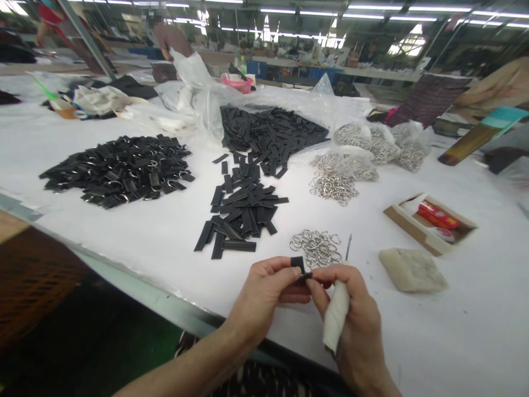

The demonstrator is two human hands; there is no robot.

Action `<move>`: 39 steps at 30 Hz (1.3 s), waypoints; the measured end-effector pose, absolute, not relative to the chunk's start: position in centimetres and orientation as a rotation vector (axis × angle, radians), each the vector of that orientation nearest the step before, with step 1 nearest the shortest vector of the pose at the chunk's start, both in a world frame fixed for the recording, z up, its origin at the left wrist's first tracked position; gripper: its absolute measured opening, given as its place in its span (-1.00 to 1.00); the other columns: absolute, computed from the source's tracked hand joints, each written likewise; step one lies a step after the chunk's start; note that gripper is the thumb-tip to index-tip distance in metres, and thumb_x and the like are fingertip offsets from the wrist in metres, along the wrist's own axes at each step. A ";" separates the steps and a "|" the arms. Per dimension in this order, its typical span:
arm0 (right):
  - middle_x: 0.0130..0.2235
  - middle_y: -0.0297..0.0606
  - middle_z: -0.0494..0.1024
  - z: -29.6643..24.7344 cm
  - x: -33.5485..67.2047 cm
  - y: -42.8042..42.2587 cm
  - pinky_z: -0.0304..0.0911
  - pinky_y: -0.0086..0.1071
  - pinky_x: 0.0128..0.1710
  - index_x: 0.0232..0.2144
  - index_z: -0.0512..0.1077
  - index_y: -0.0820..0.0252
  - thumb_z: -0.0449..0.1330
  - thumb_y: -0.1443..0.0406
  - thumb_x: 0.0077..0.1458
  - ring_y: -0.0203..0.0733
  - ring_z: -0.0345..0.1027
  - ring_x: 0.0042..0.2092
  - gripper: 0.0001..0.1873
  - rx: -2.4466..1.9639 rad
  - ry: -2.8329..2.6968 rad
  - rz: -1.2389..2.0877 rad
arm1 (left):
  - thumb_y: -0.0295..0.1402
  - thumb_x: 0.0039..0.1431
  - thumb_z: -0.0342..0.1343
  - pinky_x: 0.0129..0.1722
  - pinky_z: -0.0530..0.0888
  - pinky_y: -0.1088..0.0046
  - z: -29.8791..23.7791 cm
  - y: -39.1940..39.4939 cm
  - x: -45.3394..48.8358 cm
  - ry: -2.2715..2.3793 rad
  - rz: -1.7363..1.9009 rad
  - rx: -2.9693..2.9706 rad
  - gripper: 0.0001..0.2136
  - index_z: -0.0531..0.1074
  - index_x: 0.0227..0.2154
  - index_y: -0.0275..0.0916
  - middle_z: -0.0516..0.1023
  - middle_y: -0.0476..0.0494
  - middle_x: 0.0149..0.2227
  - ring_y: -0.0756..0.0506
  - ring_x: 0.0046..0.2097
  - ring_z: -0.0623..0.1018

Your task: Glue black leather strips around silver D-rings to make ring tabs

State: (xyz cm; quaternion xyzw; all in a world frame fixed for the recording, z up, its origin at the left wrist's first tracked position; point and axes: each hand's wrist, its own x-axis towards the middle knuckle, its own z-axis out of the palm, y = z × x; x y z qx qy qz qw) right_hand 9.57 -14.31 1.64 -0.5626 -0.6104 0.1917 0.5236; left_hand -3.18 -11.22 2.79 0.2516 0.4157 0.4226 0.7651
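Near side of the worktop (165,242), a black strip (297,263): left hand (260,292) and right hand (361,309) pinch it between their fingers, apparently mid-fold; firm pressing looks needed next. The right also cradles a white-wrapped tool (336,317); metal rings (317,247) lie just beyond, loose strips (250,209) farther left.

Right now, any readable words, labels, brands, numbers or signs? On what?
None readable.
Red packet in the open box: pale marks, apparently print, too small and blurred to read.
Round red-and-white item beside it: too blurred to tell whether it bears text.
No other lettering I can make out.
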 end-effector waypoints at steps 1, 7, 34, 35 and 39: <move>-0.45 -0.38 0.48 1.7 9.5 -14.3 0.29 -0.47 -0.51 -0.36 0.33 0.09 0.17 0.36 0.05 -0.28 0.39 -0.45 -0.92 -1.389 -1.438 0.515 | -0.37 0.02 0.19 -0.23 0.50 0.28 2.8 -11.4 -3.2 0.903 0.922 0.590 -0.87 0.50 -0.41 -0.36 0.60 -0.17 -0.44 -0.11 -0.40 0.59; -0.51 -0.42 0.43 2.5 9.7 -14.1 0.22 -0.49 -0.55 -0.37 0.27 0.10 0.14 0.29 0.08 -0.31 0.32 -0.51 -0.92 -1.510 -1.362 0.812 | -0.31 0.12 0.14 -0.13 0.46 0.29 3.1 -12.2 -3.4 0.901 0.924 0.750 -0.81 0.50 -0.27 -0.31 0.60 -0.20 -0.26 -0.13 -0.25 0.57; -0.52 -0.44 0.38 3.6 9.0 -13.5 0.20 -0.48 -0.53 -0.42 0.30 0.08 0.15 0.28 0.05 -0.32 0.26 -0.51 -0.94 -1.458 -1.278 0.881 | -0.34 0.16 0.05 -0.22 0.49 0.34 3.2 -12.3 -3.3 1.087 0.859 0.968 -0.79 0.52 -0.23 -0.30 0.57 -0.15 -0.37 -0.12 -0.28 0.55; -0.51 -0.44 0.38 3.5 9.0 -13.5 0.18 -0.48 -0.53 -0.41 0.30 0.08 0.14 0.29 0.06 -0.32 0.25 -0.51 -0.95 -1.470 -1.285 0.881 | -0.34 0.16 0.04 -0.26 0.48 0.37 3.3 -12.3 -3.4 1.111 0.840 1.002 -0.79 0.51 -0.23 -0.29 0.55 -0.13 -0.42 -0.10 -0.32 0.54; -0.55 -0.48 0.32 3.2 9.2 -13.7 0.12 -0.50 -0.58 -0.37 0.28 0.08 0.12 0.30 0.07 -0.33 0.19 -0.54 -0.95 -1.521 -1.331 0.888 | -0.35 0.15 0.03 -0.49 0.37 0.53 3.8 -12.0 -3.8 1.245 0.794 1.262 -0.81 0.53 -0.30 -0.25 0.45 -0.06 -0.45 0.02 -0.50 0.41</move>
